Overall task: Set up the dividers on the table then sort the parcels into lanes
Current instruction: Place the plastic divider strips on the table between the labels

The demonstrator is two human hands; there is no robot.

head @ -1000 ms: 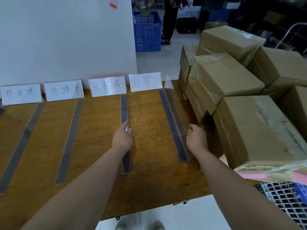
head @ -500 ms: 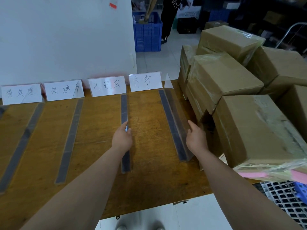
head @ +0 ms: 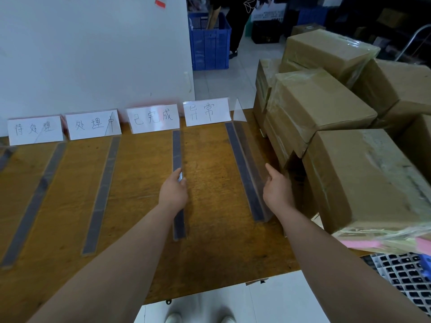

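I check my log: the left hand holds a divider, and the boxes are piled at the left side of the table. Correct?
No. The left hand holds a divider, but the boxes are piled at the right side of the table; the head view shows it.

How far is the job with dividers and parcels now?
Done: label signs stand and dividers lie on the table. In hand: right hand, open, is beside the rightmost divider; left hand grips the neighbouring divider. Remaining: parcels sit stacked at right, none in lanes.
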